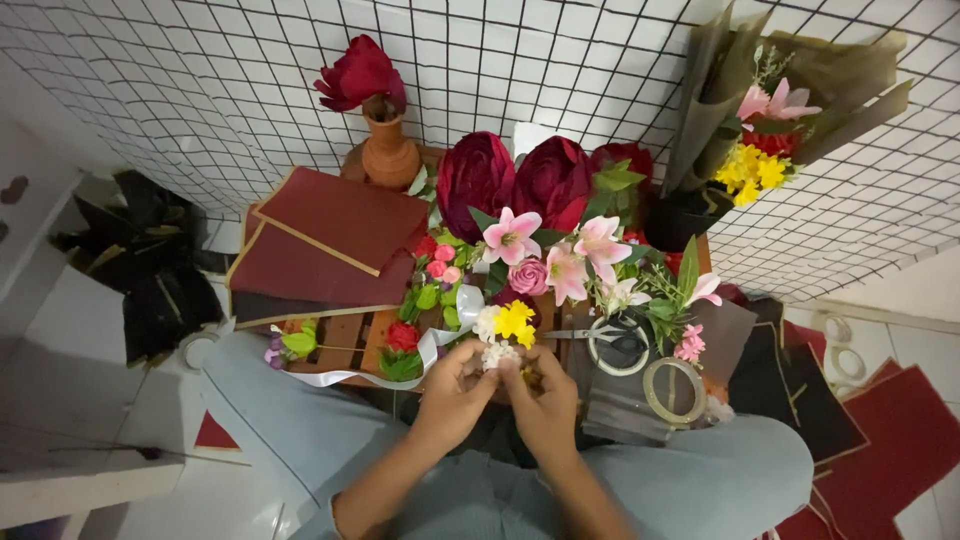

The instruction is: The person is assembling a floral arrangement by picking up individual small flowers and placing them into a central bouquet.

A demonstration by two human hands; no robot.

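My left hand [452, 392] and my right hand [545, 398] meet in front of me, above my lap. Both pinch a small cluster of white flowers [498, 354] between their fingertips. Just beyond it lie yellow flowers [516, 320] and a white ribbon [430, 350]. A heap of artificial flowers covers the low wooden table [350, 338]: pink lilies [512, 236], a pink rose [528, 276] and big dark red blooms [474, 176].
Dark red wrapping sheets [335, 235] lie at the table's left. A clay vase with a red flower [385, 140] stands behind. Scissors [600, 338] and tape rolls [672, 390] lie on the right. A wrapped bouquet [765, 130] leans against the wire grid wall [220, 90].
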